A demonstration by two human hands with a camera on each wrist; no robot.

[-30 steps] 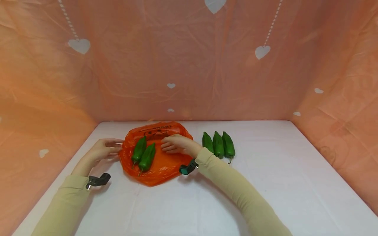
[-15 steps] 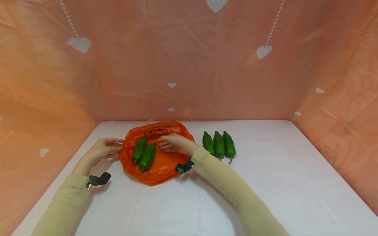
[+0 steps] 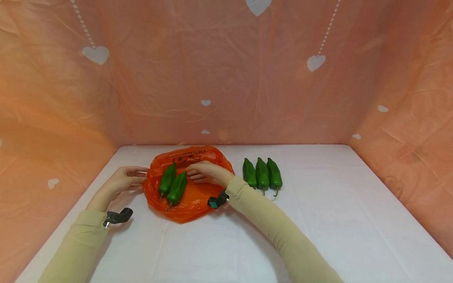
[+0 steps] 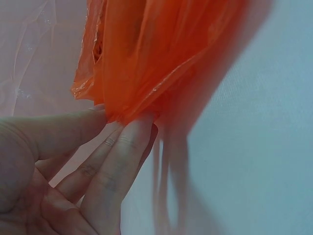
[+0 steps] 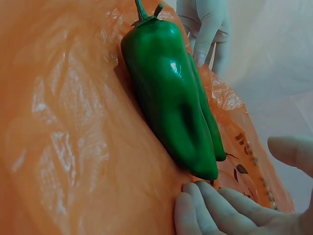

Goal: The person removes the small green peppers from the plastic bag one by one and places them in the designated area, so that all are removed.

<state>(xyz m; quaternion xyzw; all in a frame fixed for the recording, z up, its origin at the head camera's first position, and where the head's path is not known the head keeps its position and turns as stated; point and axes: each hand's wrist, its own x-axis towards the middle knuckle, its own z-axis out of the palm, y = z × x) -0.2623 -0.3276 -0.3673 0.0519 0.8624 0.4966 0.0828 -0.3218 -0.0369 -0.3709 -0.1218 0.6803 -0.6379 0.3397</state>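
An orange plastic bag (image 3: 205, 192) lies spread on the white table with two green peppers side by side on it. The nearer pepper (image 5: 166, 93) points its tip toward my right hand (image 3: 208, 173). That hand is over the bag, fingers loosely bent and thumb apart, holding nothing; its fingertips (image 5: 190, 196) are right by the pepper's tip. At the bag's left edge, my left hand (image 3: 124, 181) pinches the plastic between thumb and fingers, as the left wrist view shows. The other pepper on the bag (image 3: 167, 179) lies on the left hand's side.
Three more green peppers (image 3: 262, 174) lie in a row on the table to the right of the bag. An orange cloth (image 3: 230, 78) with white hearts hangs behind the table and along both sides.
My right hand has moved a little left across the bag, closer to the nearer pepper's tip. The left hand and the peppers have stayed where they were.
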